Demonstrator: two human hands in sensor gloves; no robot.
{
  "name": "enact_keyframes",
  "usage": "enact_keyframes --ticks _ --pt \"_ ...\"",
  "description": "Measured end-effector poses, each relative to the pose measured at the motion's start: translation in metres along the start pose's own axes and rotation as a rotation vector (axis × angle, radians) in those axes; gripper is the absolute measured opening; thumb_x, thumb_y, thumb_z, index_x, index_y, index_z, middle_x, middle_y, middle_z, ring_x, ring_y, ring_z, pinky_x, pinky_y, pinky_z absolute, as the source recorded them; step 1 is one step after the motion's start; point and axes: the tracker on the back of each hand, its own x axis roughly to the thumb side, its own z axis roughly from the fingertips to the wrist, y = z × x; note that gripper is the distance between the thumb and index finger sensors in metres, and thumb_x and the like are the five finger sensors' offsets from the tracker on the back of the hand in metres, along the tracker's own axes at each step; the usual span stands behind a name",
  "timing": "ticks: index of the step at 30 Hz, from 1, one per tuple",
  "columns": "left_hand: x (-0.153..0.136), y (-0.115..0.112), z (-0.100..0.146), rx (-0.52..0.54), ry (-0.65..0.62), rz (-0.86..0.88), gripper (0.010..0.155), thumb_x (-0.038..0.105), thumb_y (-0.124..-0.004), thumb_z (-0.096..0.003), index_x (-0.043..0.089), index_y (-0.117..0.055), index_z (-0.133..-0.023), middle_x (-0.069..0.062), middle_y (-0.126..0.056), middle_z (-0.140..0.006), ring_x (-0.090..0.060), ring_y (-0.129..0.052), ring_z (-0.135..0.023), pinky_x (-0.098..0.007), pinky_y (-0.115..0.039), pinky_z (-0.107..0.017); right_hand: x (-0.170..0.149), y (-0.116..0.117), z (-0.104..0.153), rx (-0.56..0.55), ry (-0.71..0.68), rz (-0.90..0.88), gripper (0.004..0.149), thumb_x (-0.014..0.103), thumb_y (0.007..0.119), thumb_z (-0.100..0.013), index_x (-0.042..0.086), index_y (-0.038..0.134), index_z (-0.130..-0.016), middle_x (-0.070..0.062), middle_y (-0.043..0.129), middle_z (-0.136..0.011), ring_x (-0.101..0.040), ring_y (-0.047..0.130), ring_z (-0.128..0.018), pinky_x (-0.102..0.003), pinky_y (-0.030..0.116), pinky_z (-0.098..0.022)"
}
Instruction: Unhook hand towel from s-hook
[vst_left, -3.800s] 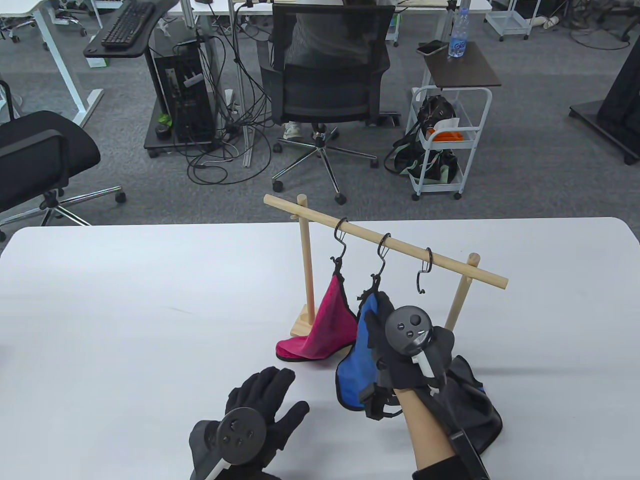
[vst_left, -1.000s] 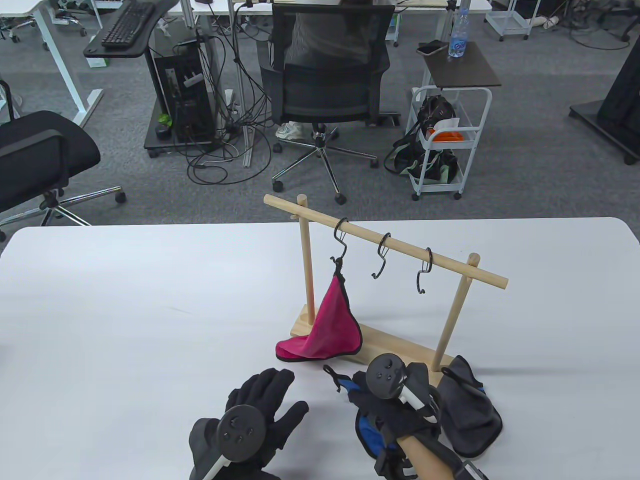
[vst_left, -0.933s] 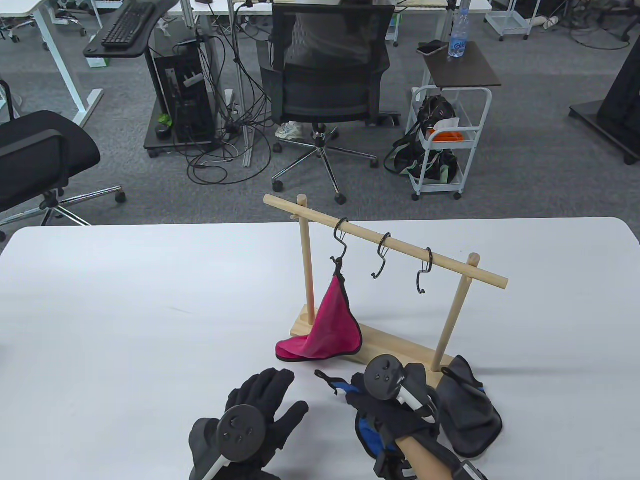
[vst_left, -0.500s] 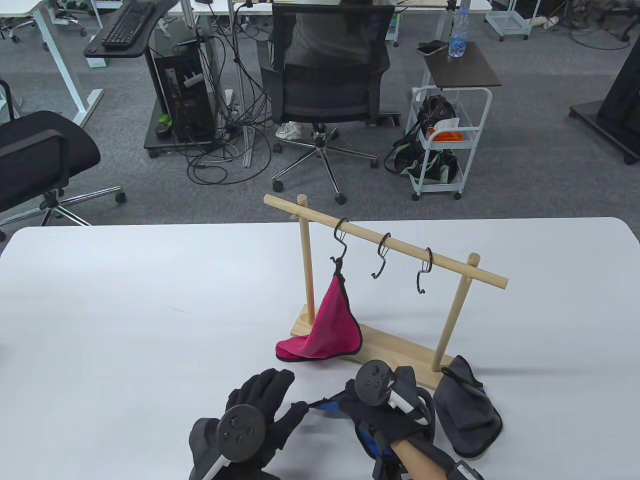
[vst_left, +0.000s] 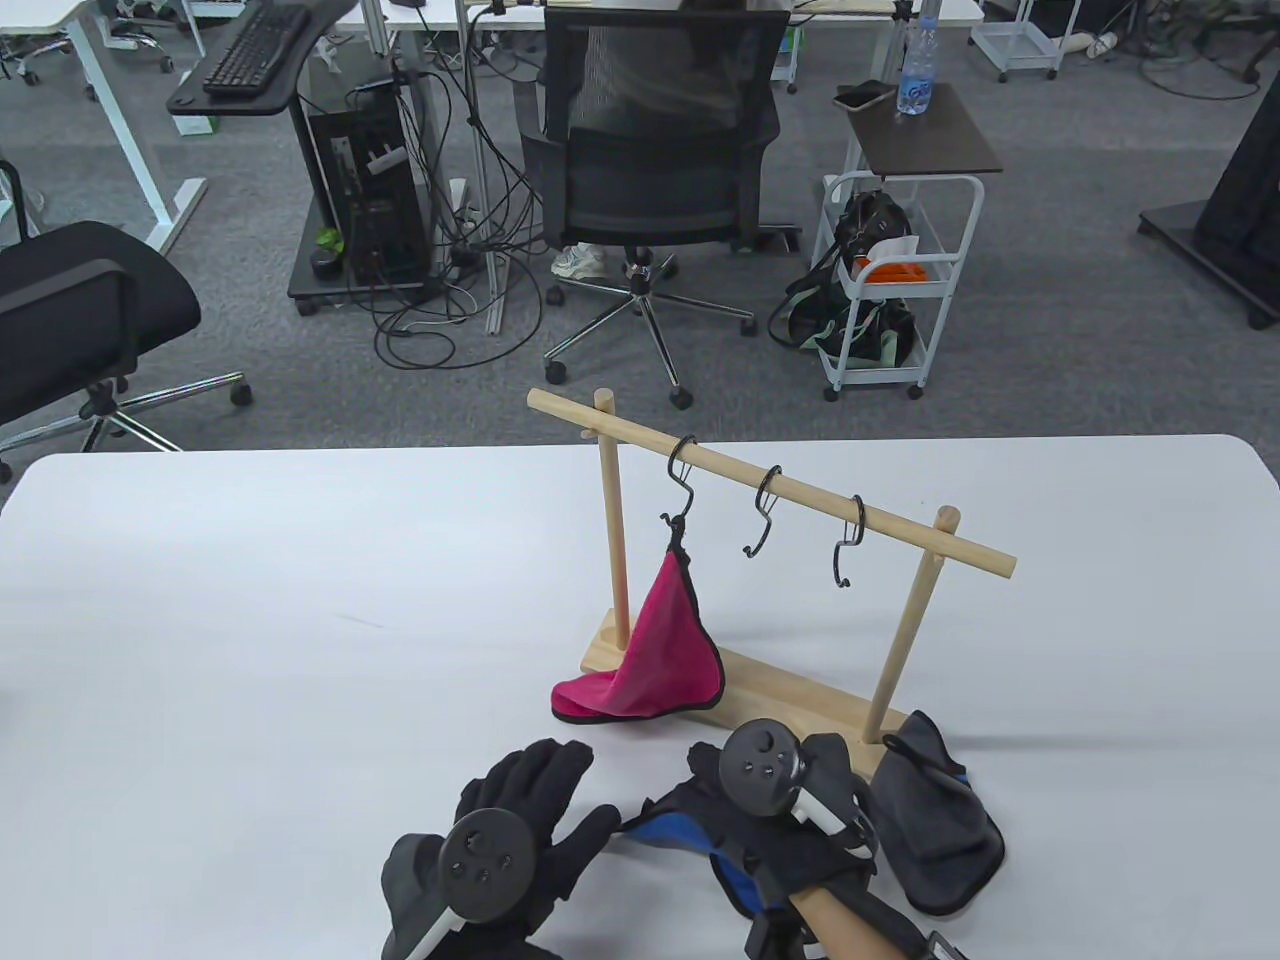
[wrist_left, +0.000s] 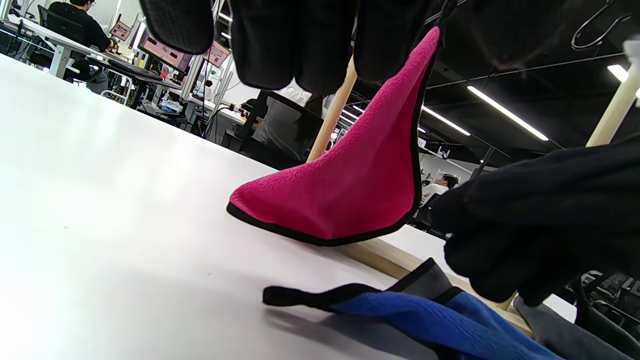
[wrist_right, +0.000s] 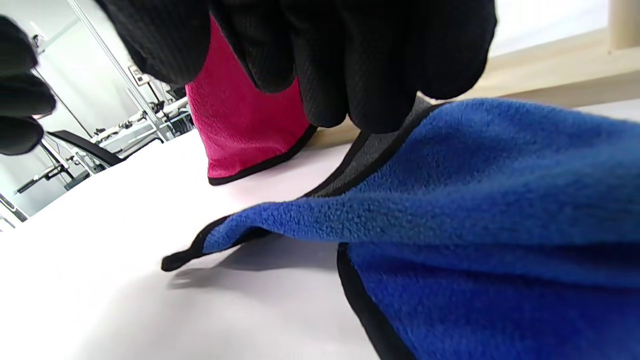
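A wooden rack (vst_left: 770, 487) carries three black S-hooks. The pink towel (vst_left: 660, 650) hangs from the left hook (vst_left: 680, 478); it also shows in the left wrist view (wrist_left: 360, 180). The middle hook (vst_left: 762, 522) and the right hook (vst_left: 848, 552) are empty. The blue towel (vst_left: 672, 832) lies on the table in front of the rack, with its black loop pointing left (wrist_right: 180, 259). My right hand (vst_left: 775, 800) rests on it, fingers (wrist_right: 360, 65) curled down and gripping its fold. My left hand (vst_left: 545, 795) lies flat and open beside the loop, holding nothing.
A grey towel (vst_left: 940, 820) lies on the table right of my right hand, by the rack's right post (vst_left: 905, 640). The rack's wooden base (vst_left: 790, 690) runs just behind both hands. The white table (vst_left: 250, 620) extends left and far.
The blue towel came off the middle hook, and my right hand carried it down to the table. Its loop swung left toward my left hand. The left hand has stayed put.
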Motion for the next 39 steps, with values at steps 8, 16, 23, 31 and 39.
enact_keyframes --ticks 8,16,23,31,39 --pt "0.002 -0.002 -0.001 -0.017 -0.005 -0.009 0.069 0.066 -0.064 -0.0568 0.029 -0.060 -0.115 -0.010 -0.065 -0.121 -0.044 -0.067 -0.111 -0.068 -0.052 -0.079 0.004 -0.014 0.019 -0.156 -0.056 -0.019 0.060 0.048 0.069 -0.065 0.014 0.060 -0.113 -0.025 0.074 -0.107 -0.047 0.081 -0.090 -0.058 0.066 -0.068" --pt "0.004 -0.004 -0.002 -0.031 -0.008 -0.019 0.069 0.066 -0.064 -0.0569 0.029 -0.060 -0.115 -0.010 -0.065 -0.121 -0.044 -0.067 -0.111 -0.068 -0.052 -0.079 0.005 -0.023 0.039 -0.287 -0.111 -0.033 0.061 0.050 0.071 -0.064 0.014 0.062 -0.112 -0.025 0.075 -0.106 -0.046 0.082 -0.089 -0.058 0.067 -0.068" --pt "0.004 -0.004 -0.002 -0.032 -0.008 -0.024 0.070 0.068 -0.063 -0.0558 0.031 -0.059 -0.115 -0.010 -0.065 -0.121 -0.045 -0.066 -0.110 -0.070 -0.051 -0.078 0.001 -0.023 0.047 -0.315 -0.116 -0.023 0.064 0.051 0.071 -0.063 0.013 0.061 -0.113 -0.026 0.074 -0.107 -0.047 0.081 -0.090 -0.058 0.067 -0.068" --pt "0.005 -0.004 -0.002 -0.023 -0.014 -0.029 0.069 0.066 -0.064 -0.0569 0.030 -0.059 -0.116 -0.010 -0.065 -0.122 -0.043 -0.067 -0.111 -0.068 -0.052 -0.079 -0.002 -0.017 0.053 -0.317 -0.127 -0.003 0.065 0.051 0.072 -0.063 0.012 0.060 -0.113 -0.027 0.074 -0.107 -0.048 0.081 -0.090 -0.059 0.067 -0.068" --pt "0.007 -0.003 -0.002 -0.002 -0.016 -0.037 0.070 0.067 -0.064 -0.0567 0.030 -0.058 -0.116 -0.010 -0.064 -0.122 -0.044 -0.066 -0.112 -0.068 -0.052 -0.079 -0.004 -0.017 0.054 -0.322 -0.115 -0.013 0.066 0.051 0.072 -0.063 0.012 0.059 -0.114 -0.026 0.073 -0.107 -0.048 0.080 -0.091 -0.059 0.066 -0.068"
